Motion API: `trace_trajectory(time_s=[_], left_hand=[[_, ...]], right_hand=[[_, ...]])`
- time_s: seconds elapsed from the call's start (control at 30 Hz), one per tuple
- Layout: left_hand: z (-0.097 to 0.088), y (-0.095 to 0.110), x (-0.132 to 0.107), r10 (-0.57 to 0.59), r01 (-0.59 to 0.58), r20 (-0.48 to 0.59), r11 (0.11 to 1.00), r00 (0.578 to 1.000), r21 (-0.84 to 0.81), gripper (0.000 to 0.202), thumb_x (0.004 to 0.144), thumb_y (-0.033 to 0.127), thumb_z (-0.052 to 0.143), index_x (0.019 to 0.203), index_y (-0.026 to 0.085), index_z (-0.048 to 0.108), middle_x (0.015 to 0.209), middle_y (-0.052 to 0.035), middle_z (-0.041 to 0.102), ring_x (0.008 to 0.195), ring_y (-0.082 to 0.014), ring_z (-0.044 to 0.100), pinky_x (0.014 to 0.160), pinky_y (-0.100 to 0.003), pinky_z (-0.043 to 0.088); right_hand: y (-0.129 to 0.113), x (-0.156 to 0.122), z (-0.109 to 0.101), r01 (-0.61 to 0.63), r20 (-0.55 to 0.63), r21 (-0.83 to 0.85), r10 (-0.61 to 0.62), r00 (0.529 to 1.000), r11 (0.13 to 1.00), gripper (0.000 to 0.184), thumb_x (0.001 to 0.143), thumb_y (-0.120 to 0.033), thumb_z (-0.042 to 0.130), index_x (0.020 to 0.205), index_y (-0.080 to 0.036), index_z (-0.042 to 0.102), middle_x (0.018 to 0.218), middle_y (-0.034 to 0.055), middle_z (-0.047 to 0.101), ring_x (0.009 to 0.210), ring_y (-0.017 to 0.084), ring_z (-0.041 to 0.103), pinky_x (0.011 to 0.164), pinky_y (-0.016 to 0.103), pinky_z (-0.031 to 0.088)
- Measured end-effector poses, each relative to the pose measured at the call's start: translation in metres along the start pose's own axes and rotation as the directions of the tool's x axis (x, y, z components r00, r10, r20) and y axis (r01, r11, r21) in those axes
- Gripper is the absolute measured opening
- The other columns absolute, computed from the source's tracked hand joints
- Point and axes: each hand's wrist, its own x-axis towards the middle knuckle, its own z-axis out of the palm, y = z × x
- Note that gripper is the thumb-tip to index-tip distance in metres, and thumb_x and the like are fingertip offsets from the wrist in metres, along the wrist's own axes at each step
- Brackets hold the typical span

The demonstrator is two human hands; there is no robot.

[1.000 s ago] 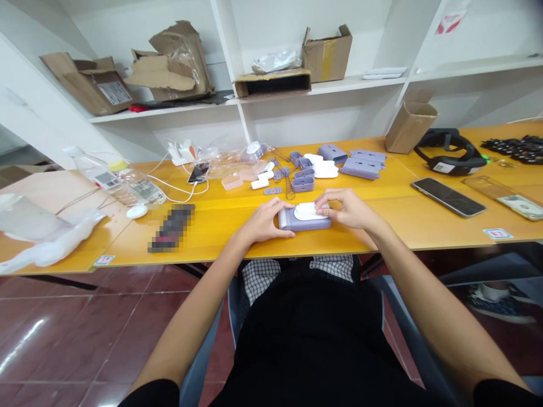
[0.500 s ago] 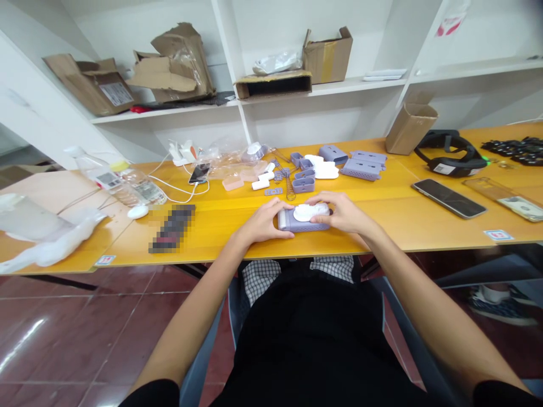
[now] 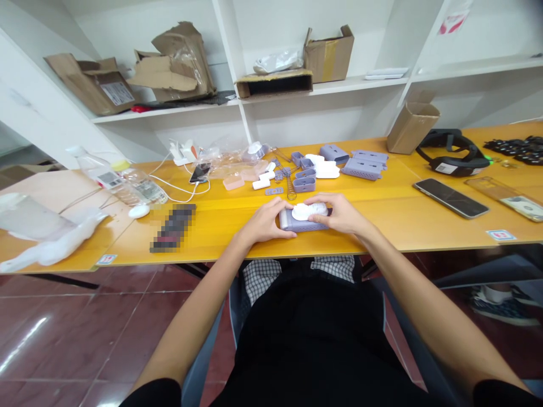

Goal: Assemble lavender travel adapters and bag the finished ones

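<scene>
Left grip (image 3: 267, 220), lavender case (image 3: 307, 227), white rounded piece (image 3: 301, 212)

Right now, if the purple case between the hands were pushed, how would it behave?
The purple case would probably slide rather than roll, being long and low on the table. It's likely stiff, keeping its boxy shape within the left hand's grip.

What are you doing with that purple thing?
A person sits at a yellow table with both hands on a purple case. The left hand grips its left end, and the right hand has its fingers around a white oval piece on top. The case lies on the table near its front edge. Behind it are loose parts, such as small purple cups and a metal spring.
</scene>
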Motion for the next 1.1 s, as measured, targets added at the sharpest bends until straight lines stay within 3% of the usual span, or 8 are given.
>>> trace_trajectory(time_s=[0.27,0.4,0.5,0.7,1.1], left_hand=[[0.000,0.000,0.000,-0.017,0.018,0.023,1.000,1.000,-0.023,0.067,0.076,0.052,0.092,0.131,0.027,0.062,0.130,-0.0080,0.062,0.120,-0.0334,0.064,0.107,-0.049,0.053],[0.001,0.000,0.000,-0.024,0.025,0.026,0.999,0.999,-0.026,0.068,0.076,0.052,0.092,0.131,0.028,0.061,0.131,-0.0081,0.061,0.121,-0.0335,0.064,0.108,-0.050,0.052],[0.001,-0.001,0.000,-0.020,0.021,0.028,0.999,0.999,-0.024,0.069,0.076,0.052,0.092,0.131,0.027,0.060,0.130,-0.0083,0.061,0.121,-0.0332,0.064,0.107,-0.049,0.052],[0.002,0.000,0.000,-0.044,0.044,0.011,0.999,0.999,0.031,0.065,0.077,0.053,0.090,0.129,0.028,0.061,0.129,-0.0074,0.062,0.118,-0.0341,0.065,0.104,-0.049,0.053],[0.002,-0.003,0.000,-0.011,0.011,0.006,1.000,1.000,0.021,0.064,0.079,0.050,0.089,0.131,0.025,0.061,0.131,-0.0085,0.062,0.119,-0.0325,0.065,0.105,-0.047,0.053]], right_hand=[[0.020,0.000,-0.010,-0.051,-0.046,0.110,0.056,0.997,0.993,0.030,0.083,-0.041,0.086,0.108,-0.025,0.081,0.119,0.0090,0.080,0.110,0.031,0.074,0.098,0.053,0.060],[0.025,-0.004,-0.026,-0.054,-0.087,0.005,0.055,0.995,0.999,0.023,0.082,-0.047,0.086,0.089,-0.025,0.079,0.101,0.0077,0.079,0.100,0.030,0.073,0.092,0.051,0.060],[0.021,-0.005,-0.033,-0.049,-0.030,-0.021,0.048,0.998,0.999,0.022,0.085,-0.047,0.083,0.088,-0.026,0.080,0.098,0.0075,0.080,0.097,0.030,0.073,0.090,0.050,0.058],[0.012,-0.002,-0.030,0.032,-0.009,-0.062,-0.033,0.999,0.998,0.022,0.091,-0.046,0.078,0.084,-0.026,0.080,0.092,0.0068,0.080,0.088,0.027,0.072,0.084,0.046,0.055],[0.020,-0.001,-0.027,0.032,-0.085,-0.081,-0.039,0.996,0.996,0.026,0.092,-0.047,0.077,0.081,-0.024,0.079,0.091,0.0081,0.081,0.087,0.028,0.074,0.084,0.044,0.053]])
